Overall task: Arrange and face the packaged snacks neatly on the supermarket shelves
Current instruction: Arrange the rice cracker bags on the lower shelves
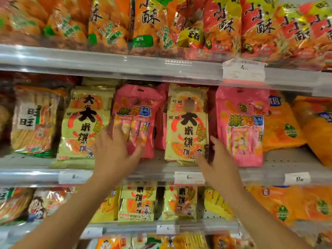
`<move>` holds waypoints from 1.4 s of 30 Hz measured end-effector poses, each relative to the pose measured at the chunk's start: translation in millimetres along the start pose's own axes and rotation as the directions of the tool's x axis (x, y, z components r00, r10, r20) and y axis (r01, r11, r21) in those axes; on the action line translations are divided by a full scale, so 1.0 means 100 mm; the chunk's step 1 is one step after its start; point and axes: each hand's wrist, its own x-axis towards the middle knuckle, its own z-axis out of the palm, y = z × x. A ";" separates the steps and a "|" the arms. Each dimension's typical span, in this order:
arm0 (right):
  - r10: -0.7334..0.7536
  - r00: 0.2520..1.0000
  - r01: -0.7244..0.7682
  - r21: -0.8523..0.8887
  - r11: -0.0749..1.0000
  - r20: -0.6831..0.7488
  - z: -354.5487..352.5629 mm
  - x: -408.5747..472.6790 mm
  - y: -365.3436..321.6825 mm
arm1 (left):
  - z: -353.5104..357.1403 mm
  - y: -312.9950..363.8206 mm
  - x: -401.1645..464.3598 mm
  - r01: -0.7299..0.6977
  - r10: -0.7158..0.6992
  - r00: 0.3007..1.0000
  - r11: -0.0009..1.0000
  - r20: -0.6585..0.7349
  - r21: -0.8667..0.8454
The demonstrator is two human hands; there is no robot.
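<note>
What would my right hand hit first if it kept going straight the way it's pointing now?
Probably the yellow rice cracker pack: your right hand points up and into the middle shelf at that pack's lower right edge, beside the pink pack. Depth is unclear, so it may already touch.

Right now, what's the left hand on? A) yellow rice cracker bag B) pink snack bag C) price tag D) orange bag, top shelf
B: the left hand lies with spread fingers on the lower front of the pink snack bag on the middle shelf, while the right hand is at the yellow rice cracker bag beside it.
</note>
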 end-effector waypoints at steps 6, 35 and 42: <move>0.179 0.981 -0.188 0.143 0.972 0.070 0.12 0.32 -0.08 | 0.04 0.04 0.17 0.157 -0.161 0.986 0.984 0.050 0.089; 0.018 0.996 0.000 0.200 0.980 -0.090 0.43 0.38 -0.56 | -0.61 -0.71 0.12 0.086 -0.185 0.969 0.872 -0.162 -0.481; 0.047 0.999 -0.052 0.240 0.969 0.028 0.94 0.42 -1.13 | -0.73 -1.13 0.11 0.082 -0.175 0.975 0.857 -0.137 -0.509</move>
